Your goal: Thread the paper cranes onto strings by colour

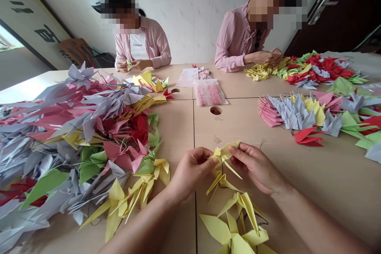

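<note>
Pinching a yellow paper crane (220,153) by its left end, the left hand (192,170) faces the right hand (257,166), which pinches the right end, equally near. The crane lies between their fingertips, just right of the frame's centre, long axis tilting up rightward. Below it, a dark cord (222,168) runs among more yellow cranes (216,225), lower centre. A heap of coloured cranes (89,162) fills the left.
</note>
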Demonstrator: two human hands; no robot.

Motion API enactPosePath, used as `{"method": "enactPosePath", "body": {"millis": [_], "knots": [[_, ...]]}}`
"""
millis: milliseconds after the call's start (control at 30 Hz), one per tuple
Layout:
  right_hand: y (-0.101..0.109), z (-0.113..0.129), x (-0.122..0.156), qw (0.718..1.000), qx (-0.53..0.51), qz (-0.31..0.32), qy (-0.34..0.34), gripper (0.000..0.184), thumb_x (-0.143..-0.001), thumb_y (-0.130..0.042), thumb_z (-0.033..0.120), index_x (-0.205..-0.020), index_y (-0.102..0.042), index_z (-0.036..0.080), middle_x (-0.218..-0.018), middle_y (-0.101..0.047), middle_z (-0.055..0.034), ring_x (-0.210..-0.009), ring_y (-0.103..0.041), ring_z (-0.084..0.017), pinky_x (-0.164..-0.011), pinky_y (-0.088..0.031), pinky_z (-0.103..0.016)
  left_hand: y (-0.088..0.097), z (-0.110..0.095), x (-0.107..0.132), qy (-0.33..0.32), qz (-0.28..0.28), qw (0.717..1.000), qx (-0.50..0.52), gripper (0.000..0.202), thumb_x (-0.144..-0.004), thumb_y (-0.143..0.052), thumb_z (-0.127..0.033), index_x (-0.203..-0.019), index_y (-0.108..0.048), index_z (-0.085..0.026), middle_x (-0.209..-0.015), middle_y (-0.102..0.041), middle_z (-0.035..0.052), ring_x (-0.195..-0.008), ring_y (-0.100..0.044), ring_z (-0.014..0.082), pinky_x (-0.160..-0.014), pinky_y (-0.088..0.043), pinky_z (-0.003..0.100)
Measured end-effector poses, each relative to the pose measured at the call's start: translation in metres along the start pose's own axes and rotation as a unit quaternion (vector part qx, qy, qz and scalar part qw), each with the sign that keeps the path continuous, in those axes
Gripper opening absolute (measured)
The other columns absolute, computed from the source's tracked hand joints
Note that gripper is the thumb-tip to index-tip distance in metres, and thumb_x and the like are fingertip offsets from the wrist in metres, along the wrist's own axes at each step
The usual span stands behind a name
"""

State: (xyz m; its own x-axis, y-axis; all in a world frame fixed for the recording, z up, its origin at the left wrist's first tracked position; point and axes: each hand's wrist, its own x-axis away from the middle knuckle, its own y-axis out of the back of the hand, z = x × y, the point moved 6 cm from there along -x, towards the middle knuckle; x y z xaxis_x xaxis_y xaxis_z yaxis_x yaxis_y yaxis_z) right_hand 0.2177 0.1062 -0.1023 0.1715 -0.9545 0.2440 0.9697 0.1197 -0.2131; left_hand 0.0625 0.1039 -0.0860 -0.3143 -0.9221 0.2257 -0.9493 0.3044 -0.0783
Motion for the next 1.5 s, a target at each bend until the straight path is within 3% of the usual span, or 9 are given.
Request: {"method": "enactPosePath", "body": {"millis": [233, 500, 733, 933, 1133, 1500], "knots": [[-0.008, -0.002, 0.001, 0.998, 0.02, 0.053, 0.002, 0.019, -0.08, -0.068, 0.037, -0.083, -0.069, 0.018, -0.073, -0.057, 0.0008, -0.07, -0.047, -0.011, -0.066, -0.037, -0.024, -0.002, -0.002, 0.0, -0.019, 0.014, 1.0, -0.008, 0.03, -0.075, -0.067, -0.042, -0.077, -0.065, -0.012, -0.068, -0.058, 0.0012, -0.063, -0.047, 0.0098, -0.061, -0.036, 0.023], [-0.017, 0.005, 0.005, 0.998, 0.023, 0.055, 0.017, 0.018, -0.081, -0.066, 0.034, -0.076, -0.068, 0.018, -0.067, -0.058, 0.0016, -0.068, -0.05, -0.011, -0.067, -0.041, -0.023, -0.002, -0.004, 0.0, -0.02, 0.002, 0.999, -0.037, 0.037, -0.077, -0.06, -0.049, -0.067, -0.057, -0.013, -0.056, -0.041, -0.0046, -0.054, -0.032, 0.0071, -0.051, -0.025, 0.021], [-0.02, -0.002, 0.006, 0.996, -0.02, 0.082, -0.026, 0.02, -0.083, -0.063, 0.036, -0.08, -0.065, 0.016, -0.072, -0.057, 0.0004, -0.065, -0.048, -0.01, -0.061, -0.039, -0.023, -0.002, 0.0, -0.001, -0.007, 0.01, 1.0, -0.019, 0.037, -0.081, -0.056, -0.049, -0.071, -0.056, -0.013, -0.06, -0.044, -0.003, -0.057, -0.035, 0.008, -0.053, -0.027, 0.021], [-0.007, -0.002, 0.001, 0.999, 0.045, 0.021, -0.004, 0.034, -0.083, -0.062, 0.043, -0.065, -0.055, 0.015, -0.06, -0.04, 0.0041, -0.056, -0.032, -0.007, -0.051, -0.027, -0.021, 0.005, -0.001, -0.004, -0.021, -0.015, 0.997, -0.073, 0.036, -0.079, -0.059, -0.049, -0.07, -0.056, -0.014, -0.061, -0.046, -0.0019, -0.059, -0.038, 0.0096, -0.055, -0.03, 0.022], [0.003, -0.003, -0.004, 0.999, 0.045, -0.024, -0.013, 0.034, -0.077, -0.066, 0.048, -0.069, -0.061, 0.015, -0.061, -0.049, 0.0025, -0.056, -0.037, -0.008, -0.051, -0.03, -0.022, 0.012, -0.007, -0.004, -0.057, -0.062, 0.981, -0.175, 0.03, -0.078, -0.061, -0.044, -0.07, -0.059, -0.015, -0.066, -0.05, -0.0005, -0.063, -0.04, 0.011, -0.057, -0.031, 0.022], [0.018, 0.003, -0.005, 0.997, 0.029, -0.072, -0.021, 0.03, -0.071, -0.072, 0.045, -0.067, -0.066, 0.016, -0.063, -0.057, 0.0, -0.057, -0.043, -0.01, -0.052, -0.032, -0.024, 0.02, 0.0, -0.007, 0.026, -0.075, 0.996, -0.049, 0.045, -0.074, -0.06, -0.057, -0.063, -0.043, -0.017, -0.054, -0.029, -0.0073, -0.05, -0.022, 0.0065, -0.046, -0.016, 0.021]]}}
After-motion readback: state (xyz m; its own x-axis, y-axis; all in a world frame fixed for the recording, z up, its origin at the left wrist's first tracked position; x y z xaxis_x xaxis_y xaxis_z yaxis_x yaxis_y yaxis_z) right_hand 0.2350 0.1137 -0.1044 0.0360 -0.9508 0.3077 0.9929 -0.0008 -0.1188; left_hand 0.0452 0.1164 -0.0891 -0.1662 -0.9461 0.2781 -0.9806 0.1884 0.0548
